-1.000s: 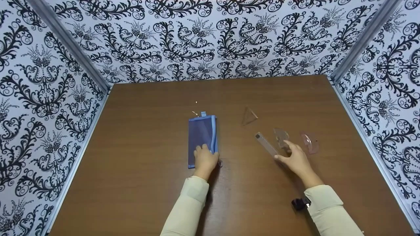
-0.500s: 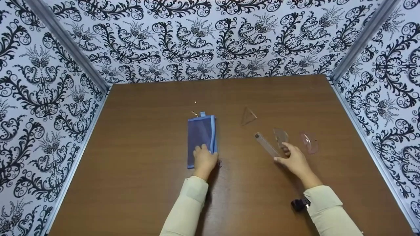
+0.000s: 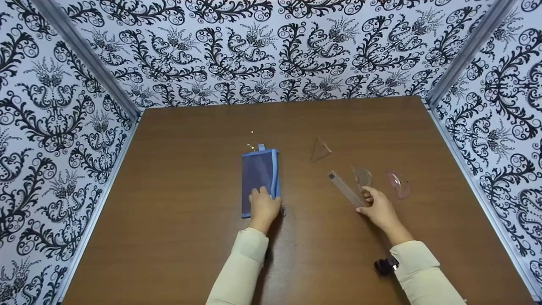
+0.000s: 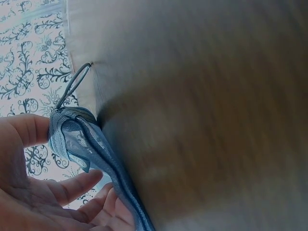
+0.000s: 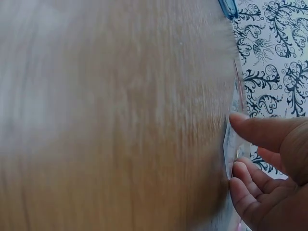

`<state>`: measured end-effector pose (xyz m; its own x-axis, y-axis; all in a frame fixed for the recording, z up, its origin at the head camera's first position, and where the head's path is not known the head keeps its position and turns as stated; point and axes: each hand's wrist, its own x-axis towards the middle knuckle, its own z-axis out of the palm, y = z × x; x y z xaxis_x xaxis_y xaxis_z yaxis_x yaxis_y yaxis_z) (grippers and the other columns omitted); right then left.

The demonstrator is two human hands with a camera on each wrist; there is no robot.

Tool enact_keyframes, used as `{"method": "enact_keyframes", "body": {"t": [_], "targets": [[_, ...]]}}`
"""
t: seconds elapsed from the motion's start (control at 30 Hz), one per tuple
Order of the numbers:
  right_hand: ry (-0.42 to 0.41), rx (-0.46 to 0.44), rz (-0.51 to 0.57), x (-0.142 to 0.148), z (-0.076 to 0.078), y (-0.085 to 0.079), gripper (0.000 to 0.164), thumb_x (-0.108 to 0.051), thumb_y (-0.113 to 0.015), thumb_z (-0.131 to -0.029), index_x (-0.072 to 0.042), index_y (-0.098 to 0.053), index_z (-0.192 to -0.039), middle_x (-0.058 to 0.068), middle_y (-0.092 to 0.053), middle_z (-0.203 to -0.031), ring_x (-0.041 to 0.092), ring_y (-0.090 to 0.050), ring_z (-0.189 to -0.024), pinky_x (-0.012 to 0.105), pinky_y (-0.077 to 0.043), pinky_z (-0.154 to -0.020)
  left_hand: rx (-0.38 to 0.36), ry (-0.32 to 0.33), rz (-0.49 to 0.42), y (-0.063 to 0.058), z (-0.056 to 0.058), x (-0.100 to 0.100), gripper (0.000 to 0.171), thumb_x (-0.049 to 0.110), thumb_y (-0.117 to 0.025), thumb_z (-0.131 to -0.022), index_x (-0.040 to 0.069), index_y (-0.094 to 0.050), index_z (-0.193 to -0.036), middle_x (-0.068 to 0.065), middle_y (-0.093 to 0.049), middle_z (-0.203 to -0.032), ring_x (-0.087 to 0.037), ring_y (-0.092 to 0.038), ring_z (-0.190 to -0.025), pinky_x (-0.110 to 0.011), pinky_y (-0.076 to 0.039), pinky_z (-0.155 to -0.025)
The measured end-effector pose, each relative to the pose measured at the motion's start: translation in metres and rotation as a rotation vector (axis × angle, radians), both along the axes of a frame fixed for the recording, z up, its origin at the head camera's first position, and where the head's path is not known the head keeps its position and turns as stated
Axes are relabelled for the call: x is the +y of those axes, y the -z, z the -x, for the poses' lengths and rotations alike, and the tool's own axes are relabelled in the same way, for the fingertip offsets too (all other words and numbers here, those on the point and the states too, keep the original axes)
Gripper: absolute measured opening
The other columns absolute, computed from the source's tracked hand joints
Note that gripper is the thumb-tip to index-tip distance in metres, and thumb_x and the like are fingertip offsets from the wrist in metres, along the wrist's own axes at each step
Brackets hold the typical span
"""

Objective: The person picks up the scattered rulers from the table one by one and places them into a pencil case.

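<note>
A blue mesh zipper pouch (image 3: 256,171) lies on the table in the head view. My left hand (image 3: 265,207) grips its near right part, fingers over the mesh and thumb at the zipper side. In the left wrist view the thumb presses the end of the pouch (image 4: 91,137), where a small cord loop sticks out. Farther right, my right hand (image 3: 381,212) pinches the near end of a clear ruler (image 3: 344,186) between thumb and curled fingertips. The ruler (image 5: 228,149) shows nearly edge-on in the right wrist view. A clear protractor (image 3: 361,174) lies just beyond those fingers.
A pink protractor (image 3: 398,184) lies right of the right hand. A clear triangle set square (image 3: 320,149) lies farther back, between pouch and protractors. Patterned walls (image 3: 262,55) enclose the back and sides of the wooden table (image 3: 186,178). A dark wrist camera (image 3: 384,267) hangs at the right cuff.
The right hand's thumb and fingers have drawn together at the ruler's near end, the thumb sliding slightly right and toward me. The left hand stays on the pouch.
</note>
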<state>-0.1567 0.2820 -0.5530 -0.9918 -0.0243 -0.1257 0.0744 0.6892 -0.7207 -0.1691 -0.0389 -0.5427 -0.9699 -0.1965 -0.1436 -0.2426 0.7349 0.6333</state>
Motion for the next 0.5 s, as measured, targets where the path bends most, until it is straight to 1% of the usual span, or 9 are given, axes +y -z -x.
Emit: {"method": "enact_keyframes", "body": {"t": [0.2, 0.5], "targets": [[0.006, 0.023, -0.005, -0.0008, -0.0014, 0.0001, 0.062, 0.006, -0.073, -0.078, 0.010, -0.045, -0.133, 0.029, -0.054, -0.117, 0.042, -0.054, -0.108, 0.052, -0.043, -0.093, -0.009, 0.000, -0.008, 0.0002, 0.0004, 0.0004, 0.055, 0.026, -0.068, -0.084, -0.006, -0.051, -0.126, -0.027, -0.044, -0.130, -0.041, -0.041, -0.119, -0.048, -0.041, -0.098], [0.027, -0.006, 0.019, -0.0032, -0.0003, -0.0015, 0.057, 0.006, -0.073, -0.077, 0.010, -0.049, -0.129, 0.026, -0.057, -0.115, 0.037, -0.055, -0.105, 0.047, -0.044, -0.091, -0.010, -0.014, -0.038, 0.0011, 0.0005, -0.0003, 0.052, 0.025, -0.067, -0.084, -0.005, -0.053, -0.124, -0.026, -0.045, -0.129, -0.039, -0.041, -0.119, -0.048, -0.041, -0.098]]}}
